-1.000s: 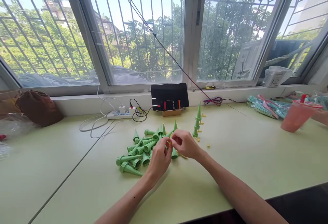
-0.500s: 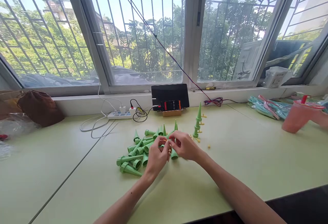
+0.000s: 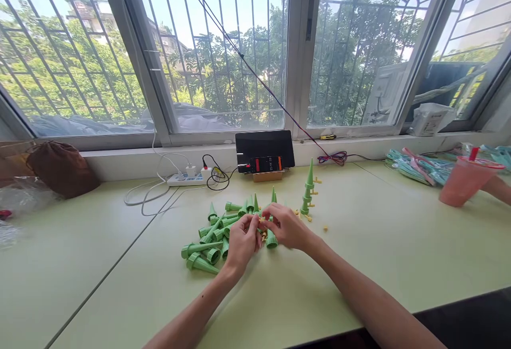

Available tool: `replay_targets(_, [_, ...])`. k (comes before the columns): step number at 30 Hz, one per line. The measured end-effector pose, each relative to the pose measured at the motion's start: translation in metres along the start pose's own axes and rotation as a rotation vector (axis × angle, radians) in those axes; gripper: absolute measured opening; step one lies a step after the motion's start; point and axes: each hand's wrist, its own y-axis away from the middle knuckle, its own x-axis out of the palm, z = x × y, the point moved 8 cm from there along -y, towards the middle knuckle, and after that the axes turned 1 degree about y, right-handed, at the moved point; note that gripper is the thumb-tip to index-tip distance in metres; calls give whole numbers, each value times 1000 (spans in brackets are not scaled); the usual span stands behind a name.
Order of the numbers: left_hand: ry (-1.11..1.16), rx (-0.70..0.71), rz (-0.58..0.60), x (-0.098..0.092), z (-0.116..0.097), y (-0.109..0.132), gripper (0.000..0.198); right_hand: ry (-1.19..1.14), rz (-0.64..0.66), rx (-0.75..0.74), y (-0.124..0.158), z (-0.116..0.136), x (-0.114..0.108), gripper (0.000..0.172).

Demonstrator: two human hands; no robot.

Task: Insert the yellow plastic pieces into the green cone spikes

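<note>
My left hand (image 3: 242,238) and my right hand (image 3: 286,225) meet over the table, fingertips pinched together around a small yellow plastic piece (image 3: 261,221). My fingers cover most of it, so its full shape is hidden. Left of and behind my hands lies a loose pile of green plastic plant-watering spikes (image 3: 202,248), pointed at one end with ribbed collars. More small yellow pieces (image 3: 264,236) show just below my fingers, near another green spike (image 3: 271,240). To the right stands an upright stack of green spikes (image 3: 307,194) with yellow side valves sticking out.
A lone yellow bit (image 3: 325,228) lies right of my hands. Behind stand a phone (image 3: 268,164) and a dark tablet (image 3: 263,144); a power strip (image 3: 187,179) with cables is to their left. A pink cup (image 3: 459,187) is at right, with another person's arm (image 3: 498,187) beside it.
My left fingers have closed in more around the yellow piece, and both hands have shifted slightly. At the far right, the other person's arm has moved. The pile and stack stay put.
</note>
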Motion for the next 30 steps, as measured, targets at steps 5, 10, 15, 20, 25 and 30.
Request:
replay_targets(5, [-1,-8,6,1,0,2,46,2,13,3,0,1,1,9])
replay_targets(10, [25,2,25,4,-1,3,46,-40,-5,-6,0,6,0,11])
replay_targets(15, [8,37,41,6,-4,4,43,-26,-86,-38,0,8,-6,13])
replay_targets(20, [-141,120,22,6,-10,6,39,-19,-252,-10,1,6,-25,16])
replay_targets(25, [-507,284,58,12,-16,11,32,-22,-336,7,2,5,-33,17])
replay_targets(30, [-740,403,144,24,-18,17,25,-23,-314,6,1,5,-30,18])
